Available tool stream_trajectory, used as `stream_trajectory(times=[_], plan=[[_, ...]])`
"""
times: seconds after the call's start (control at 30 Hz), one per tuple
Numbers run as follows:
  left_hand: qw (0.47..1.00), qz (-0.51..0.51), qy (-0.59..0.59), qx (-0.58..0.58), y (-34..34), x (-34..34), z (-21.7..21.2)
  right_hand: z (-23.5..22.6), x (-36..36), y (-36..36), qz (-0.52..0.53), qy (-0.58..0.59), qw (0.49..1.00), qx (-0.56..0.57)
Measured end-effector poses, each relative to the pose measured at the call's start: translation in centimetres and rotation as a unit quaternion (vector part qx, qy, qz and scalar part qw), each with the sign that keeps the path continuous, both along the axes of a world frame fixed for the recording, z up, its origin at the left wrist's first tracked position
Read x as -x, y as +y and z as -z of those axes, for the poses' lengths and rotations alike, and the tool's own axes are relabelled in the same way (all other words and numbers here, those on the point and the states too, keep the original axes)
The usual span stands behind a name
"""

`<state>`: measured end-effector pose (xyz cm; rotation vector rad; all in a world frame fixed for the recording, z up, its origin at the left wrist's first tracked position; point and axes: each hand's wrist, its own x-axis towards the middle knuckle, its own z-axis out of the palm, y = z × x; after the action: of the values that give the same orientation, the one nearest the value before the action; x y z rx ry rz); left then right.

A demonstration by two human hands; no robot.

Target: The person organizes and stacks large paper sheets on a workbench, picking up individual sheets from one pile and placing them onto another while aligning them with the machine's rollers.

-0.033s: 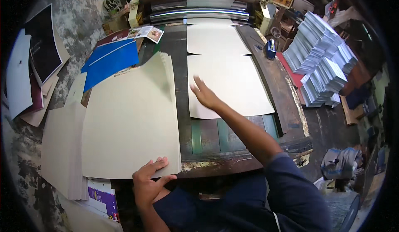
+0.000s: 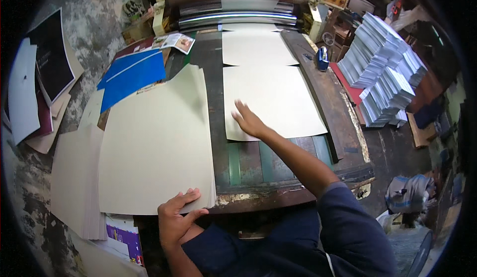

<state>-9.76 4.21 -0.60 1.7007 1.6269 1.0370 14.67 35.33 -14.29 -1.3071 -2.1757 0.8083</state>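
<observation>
Large cream sheets of board lie in a row on the machine table, the nearest sheet showing whole. Over its near left part is my right hand, fingers stretched out, holding nothing; whether the palm touches the sheet I cannot tell. To the left, a thick stack of the same board reaches the table's near edge. My left hand rests at the stack's near right corner, fingers on the top sheet and thumb apart at the edge. Farther off, the row of sheets ends at the machine's rollers.
A straight guide bar runs along the right side of the sheets. Beyond it stand a blue tape dispenser and tall piles of white paper. Blue sheets lie behind the board stack, and another board pile sits left of it.
My right hand has drawn a little nearer to me over the sheet. My left hand stays at the stack's corner.
</observation>
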Motion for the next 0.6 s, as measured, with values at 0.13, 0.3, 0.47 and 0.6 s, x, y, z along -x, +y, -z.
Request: stream_trajectory(times=[0.13, 0.3, 0.47, 0.6], plan=[[0.998, 0.025, -0.046, 0.019, 0.2, 1.3, 0.0, 1.9, -9.3, -0.3, 0.058, -0.323, 0.944, 0.021], [0.936, -0.215, -0.280, -0.009, -0.1, 2.3, 2.0, 0.5, -14.0, -1.1, 0.208, -0.141, 0.968, 0.007], [0.856, -0.327, -0.343, -0.204, -0.1, -0.2, -0.6, -0.1, -11.8, -10.6, 0.061, 0.217, 0.955, 0.192], [0.956, -0.157, 0.102, -0.226, -2.0, -3.2, 0.5, -6.5, -9.2, -19.0, -0.074, 0.359, 0.851, 0.376]])
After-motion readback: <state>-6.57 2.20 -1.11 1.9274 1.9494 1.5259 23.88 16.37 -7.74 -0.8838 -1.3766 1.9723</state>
